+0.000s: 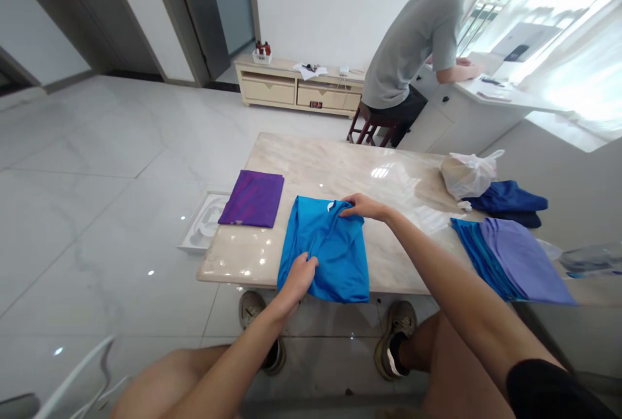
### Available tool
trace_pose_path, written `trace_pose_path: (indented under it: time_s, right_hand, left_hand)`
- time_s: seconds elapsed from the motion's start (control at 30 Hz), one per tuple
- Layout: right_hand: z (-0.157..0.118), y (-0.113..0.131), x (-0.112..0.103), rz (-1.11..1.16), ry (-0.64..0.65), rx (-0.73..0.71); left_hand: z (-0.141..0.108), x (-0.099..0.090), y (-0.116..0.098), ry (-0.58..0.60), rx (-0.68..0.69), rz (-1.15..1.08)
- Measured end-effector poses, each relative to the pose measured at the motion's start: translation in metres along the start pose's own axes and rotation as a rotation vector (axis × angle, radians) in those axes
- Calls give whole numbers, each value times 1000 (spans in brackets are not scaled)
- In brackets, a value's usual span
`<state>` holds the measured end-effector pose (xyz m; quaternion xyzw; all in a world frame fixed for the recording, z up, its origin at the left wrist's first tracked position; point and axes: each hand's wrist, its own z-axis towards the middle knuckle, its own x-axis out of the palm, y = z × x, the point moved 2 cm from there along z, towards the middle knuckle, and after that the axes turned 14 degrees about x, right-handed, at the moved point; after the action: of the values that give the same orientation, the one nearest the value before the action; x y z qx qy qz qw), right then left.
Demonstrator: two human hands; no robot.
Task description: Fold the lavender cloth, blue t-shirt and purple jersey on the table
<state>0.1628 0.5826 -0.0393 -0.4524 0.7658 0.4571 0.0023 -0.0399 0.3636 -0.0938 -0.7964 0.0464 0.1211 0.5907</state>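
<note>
A bright blue garment [335, 263], partly folded, lies at the near edge of the marble table, its lower end hanging slightly over. A small white mark shows near its top. My left hand [300, 274] pinches the cloth at the lower left, raising creases. At the upper right corner, my right hand [363, 206] has its fingers curled over the fabric, partly under a fold. To the left of it rests a flat, neatly folded purple garment [255, 199].
On the right of the marble table [311, 160] are folded blue and lavender clothes [522, 257], dark blue clothes [508, 202] and a white plastic bag [469, 173]. A white box [201, 225] lies on the floor at left. Beyond, a person [418, 43] sits on a stool at a counter.
</note>
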Motion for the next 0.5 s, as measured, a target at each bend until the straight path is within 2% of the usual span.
trace_pose_path:
  time_s: [0.07,0.13,0.23,0.3,0.43,0.5]
  right_hand:
    - [6,3,8,51,-47,-30]
    - [10,4,14,38,-125,-13]
    - [14,3,22,-157,-177,107]
    - [15,6,24,-208,-155,109]
    - [14,20,24,-6,-56,-48]
    - [16,27,25,14,-39,-85]
  left_hand:
    - [-2,-3,5,-35,-30,17]
    - [-3,-6,8,-44,8,44]
    - [-5,-10,8,3,79,92]
    - [-6,-12,4,43,112,109]
    - [-9,-15,-6,30,200,73]
    - [-13,-19,-6,10,201,41]
